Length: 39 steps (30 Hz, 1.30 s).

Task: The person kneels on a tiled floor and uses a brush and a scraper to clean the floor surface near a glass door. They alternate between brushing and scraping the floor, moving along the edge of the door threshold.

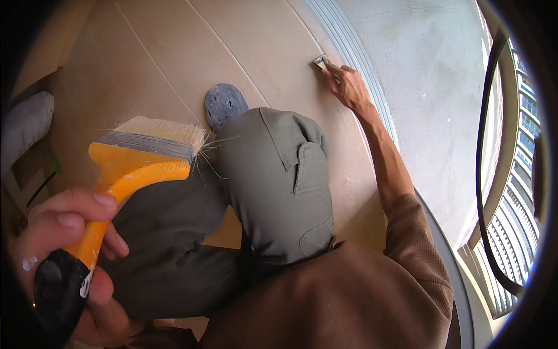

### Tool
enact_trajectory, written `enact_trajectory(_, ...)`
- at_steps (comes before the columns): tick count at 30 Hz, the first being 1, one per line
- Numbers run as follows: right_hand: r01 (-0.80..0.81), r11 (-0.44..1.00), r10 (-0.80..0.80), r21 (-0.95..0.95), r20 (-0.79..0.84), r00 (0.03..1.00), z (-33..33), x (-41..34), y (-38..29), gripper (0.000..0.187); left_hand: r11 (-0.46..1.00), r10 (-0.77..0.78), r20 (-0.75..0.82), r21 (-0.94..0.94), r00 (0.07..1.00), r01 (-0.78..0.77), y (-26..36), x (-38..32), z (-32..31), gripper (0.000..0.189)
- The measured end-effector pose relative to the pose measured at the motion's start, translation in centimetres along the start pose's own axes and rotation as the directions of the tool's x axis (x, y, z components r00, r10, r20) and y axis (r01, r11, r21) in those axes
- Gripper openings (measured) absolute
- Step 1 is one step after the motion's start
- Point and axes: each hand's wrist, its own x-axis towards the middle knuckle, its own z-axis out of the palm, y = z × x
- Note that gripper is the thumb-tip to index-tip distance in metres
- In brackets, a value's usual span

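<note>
A wide flat paintbrush [144,152] with an orange and black handle is held up close to the camera in my left hand [83,257]. Its pale bristles point away from me, and some stray out at one side. Far out in front, my right hand [348,85] grips a small scraper [321,62] whose metal blade is down at the tiled floor [279,56], near the grey sliding-door track [348,39]. Part of the scraper's handle is hidden by my fingers. White specks mark my left hand and the brush handle.
My grey shoe [224,104] rests on the floor beyond my bent knee. Outside the track lies a grey concrete surface [418,87], with a dark cable or bar [479,174] and a railing on the right. At the far left is a whitish bag [30,122].
</note>
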Motion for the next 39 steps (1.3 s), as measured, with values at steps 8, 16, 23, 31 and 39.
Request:
enact_trajectory(8,0.056,0.998,-0.055,0.003,-0.063,0.996,0.2,2.6,-1.0,0.041,0.994,-0.082,0.057,-0.074,0.995,0.086,0.3,-0.1,-0.3,0.045)
enact_trajectory(16,0.054,0.999,-0.053,-0.001,-0.158,0.986,1.8,3.8,-5.1,0.043,0.993,-0.106,0.043,-0.054,0.993,0.108,0.6,-1.1,-0.4,0.038)
enact_trajectory(23,-0.06,0.994,0.059,0.095,0.014,0.998,4.8,-5.2,-13.0,0.061,0.99,-0.107,0.065,0.095,0.992,0.101,0.9,-0.5,0.6,0.025)
enact_trajectory(31,0.524,0.701,-0.405,0.484,-0.335,0.851,-15.4,-2.0,-26.3,0.078,0.971,0.114,0.293,0.171,0.949,-0.17,4.1,0.6,2.2,0.051)
enact_trajectory(39,0.427,0.903,-0.429,-0.046,-0.147,0.891,-10.7,10.5,-7.8,0.037,0.969,0.083,0.244,0.207,0.966,-0.136,5.4,1.7,3.9,0.063)
